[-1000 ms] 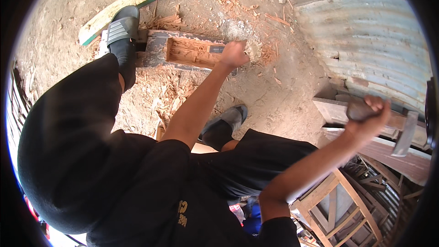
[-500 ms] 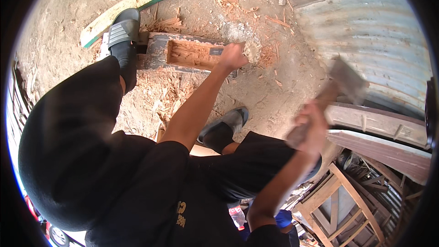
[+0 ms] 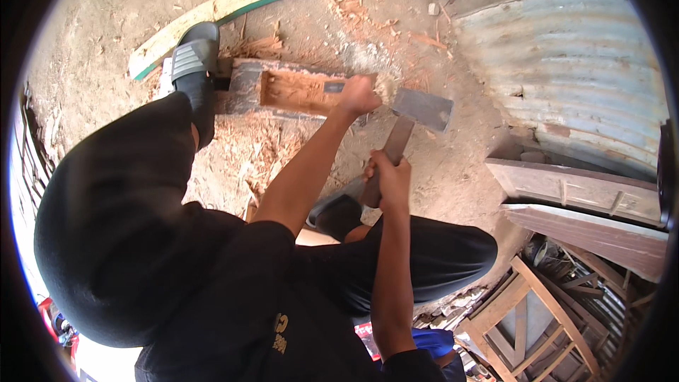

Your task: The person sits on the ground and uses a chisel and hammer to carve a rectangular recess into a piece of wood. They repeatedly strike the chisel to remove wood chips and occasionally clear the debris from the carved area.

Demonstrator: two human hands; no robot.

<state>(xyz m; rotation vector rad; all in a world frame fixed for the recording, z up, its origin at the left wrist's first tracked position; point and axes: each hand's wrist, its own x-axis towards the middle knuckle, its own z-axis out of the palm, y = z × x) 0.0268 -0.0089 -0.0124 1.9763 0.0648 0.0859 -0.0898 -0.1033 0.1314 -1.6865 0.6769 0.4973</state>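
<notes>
My left hand (image 3: 359, 95) is closed around a chisel (image 3: 334, 88), whose dark blade lies over the carved rectangular recess in a weathered wooden block (image 3: 242, 90). Just below and right of it, my right hand (image 3: 389, 180) grips the wooden handle of a hammer (image 3: 422, 110); its large, flat metal head hangs beside the block's right end, near my left fist. The chisel's handle is mostly hidden by my fingers. My left sandaled foot (image 3: 194, 53) rests on or against the block's left end.
A pale beam (image 3: 233, 1) with green edge lies beyond the block among wood shavings (image 3: 251, 145). Corrugated metal (image 3: 566, 64) stands at right, above old planks (image 3: 580, 233). A wooden frame (image 3: 555, 339) lies lower right. My other foot (image 3: 325, 213) is below the hammer.
My right hand has swung the hammer down and leftward from beside the corrugated metal to near my left hand, which stays almost in place on the chisel.
</notes>
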